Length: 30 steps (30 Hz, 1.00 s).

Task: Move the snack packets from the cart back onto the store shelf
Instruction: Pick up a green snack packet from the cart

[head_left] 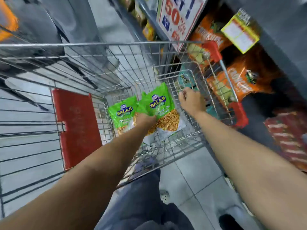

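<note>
Two green Balaji snack packets lie in the bottom of the wire cart [83,67]: the left packet [122,112] and the right packet [158,103], overlapping. My left hand [145,119] reaches down between them and presses on their lower halves; its fingers are hidden, so the grip is unclear. My right hand [191,100] is inside the cart to the right of the packets, fingers curled loosely with nothing in them, close to the cart's right wire wall. The store shelf [245,80] with orange snack bags runs along the right.
A red plastic flap [76,127] lies at the cart's left. A 50% offer sign [179,19] and a yellow tag [240,35] hang from the shelf. Red packets [289,138] sit lower right. My legs stand on the tiled floor [196,176].
</note>
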Tool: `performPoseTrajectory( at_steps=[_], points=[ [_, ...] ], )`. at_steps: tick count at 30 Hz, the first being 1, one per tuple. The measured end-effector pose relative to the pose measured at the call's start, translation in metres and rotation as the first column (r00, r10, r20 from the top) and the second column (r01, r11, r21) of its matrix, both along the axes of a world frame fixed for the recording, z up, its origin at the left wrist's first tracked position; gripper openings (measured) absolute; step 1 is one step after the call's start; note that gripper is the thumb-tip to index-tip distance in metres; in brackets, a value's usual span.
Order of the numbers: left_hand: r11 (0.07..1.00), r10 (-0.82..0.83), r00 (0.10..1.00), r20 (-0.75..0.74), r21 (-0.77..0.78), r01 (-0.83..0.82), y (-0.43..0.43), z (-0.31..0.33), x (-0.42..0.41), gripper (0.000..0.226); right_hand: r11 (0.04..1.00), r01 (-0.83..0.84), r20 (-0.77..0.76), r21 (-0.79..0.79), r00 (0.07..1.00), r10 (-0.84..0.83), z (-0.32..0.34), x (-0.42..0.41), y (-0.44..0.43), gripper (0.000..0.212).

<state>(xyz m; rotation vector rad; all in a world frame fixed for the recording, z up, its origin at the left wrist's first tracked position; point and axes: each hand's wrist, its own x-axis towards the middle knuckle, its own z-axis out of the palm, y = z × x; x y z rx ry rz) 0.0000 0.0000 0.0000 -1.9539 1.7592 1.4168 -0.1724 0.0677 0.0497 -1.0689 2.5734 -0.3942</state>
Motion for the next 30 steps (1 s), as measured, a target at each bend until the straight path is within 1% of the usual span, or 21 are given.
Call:
performPoseTrajectory(
  at_steps=[2,3,4,5,6,8,10,11,13,18,21,23,25,27,30],
  points=[
    [0.997,-0.035,0.999,-0.002,0.067,0.035,-0.001,-0.006,-0.002,0.062,0.999,0.029,0.045,0.030,0.999,-0.031,-0.016,-0.001,-0.005,0.029],
    [0.995,-0.064,0.998,0.019,0.078,0.062,-0.001,-0.017,-0.002,0.064,0.996,0.033,0.068,0.082,0.997,-0.038,-0.033,-0.001,-0.008,0.028],
    [0.996,-0.034,0.999,0.003,0.079,0.033,0.001,-0.016,-0.003,0.057,0.990,0.020,0.088,0.140,0.996,-0.033,-0.038,0.000,-0.010,0.029],
    [0.995,-0.031,0.999,0.021,0.092,0.029,0.001,-0.030,-0.006,0.048,0.971,-0.019,0.140,0.238,0.990,-0.015,-0.060,-0.002,-0.015,0.032],
    [0.996,-0.012,1.000,0.018,0.084,0.011,0.001,-0.032,-0.008,0.041,0.943,-0.064,0.200,0.326,0.980,-0.002,-0.069,-0.003,-0.018,0.039],
    [0.994,0.007,1.000,0.011,0.106,-0.008,-0.001,-0.034,-0.006,0.035,0.873,-0.154,0.303,0.463,0.953,0.008,-0.085,-0.002,-0.019,0.047],
    [0.989,0.046,0.999,0.010,0.142,-0.047,-0.004,-0.042,-0.010,0.027,0.855,-0.140,0.366,0.500,0.928,-0.062,-0.099,-0.004,-0.023,0.036],
    [0.987,0.063,0.998,0.014,0.150,-0.064,-0.005,-0.044,-0.011,0.023,0.855,-0.119,0.367,0.506,0.926,-0.088,-0.102,-0.004,-0.025,0.029],
    [0.987,0.067,0.997,0.026,0.142,-0.070,-0.006,-0.046,-0.011,0.020,0.861,-0.065,0.353,0.504,0.926,-0.136,-0.106,-0.005,-0.027,0.020],
    [0.992,0.071,0.997,0.015,0.100,-0.072,-0.006,-0.043,-0.014,0.021,0.861,-0.035,0.293,0.508,0.947,-0.134,-0.101,-0.011,-0.025,0.025],
    [0.994,0.080,0.997,-0.016,0.078,-0.078,-0.008,-0.030,-0.013,0.023,0.897,0.021,0.287,0.441,0.944,-0.163,-0.088,-0.012,-0.016,0.029],
    [0.996,0.080,0.996,-0.033,0.053,-0.078,-0.010,-0.016,-0.012,0.022,0.920,0.113,0.337,0.375,0.908,-0.249,-0.074,-0.013,-0.013,0.023],
    [0.999,0.038,0.998,-0.053,-0.022,-0.039,-0.012,0.002,-0.012,0.018,0.931,0.212,0.398,0.298,0.858,-0.323,-0.055,-0.013,-0.010,0.018],
    [0.990,-0.032,0.997,-0.066,-0.139,0.023,-0.013,0.027,-0.013,0.018,0.939,0.256,0.441,0.230,0.832,-0.335,-0.032,-0.013,-0.006,0.011],
    [0.945,-0.109,0.992,-0.069,-0.318,0.081,-0.017,0.070,-0.015,0.022,0.946,0.307,0.502,0.108,0.804,-0.319,0.005,-0.012,-0.001,0.019]
  ],
)
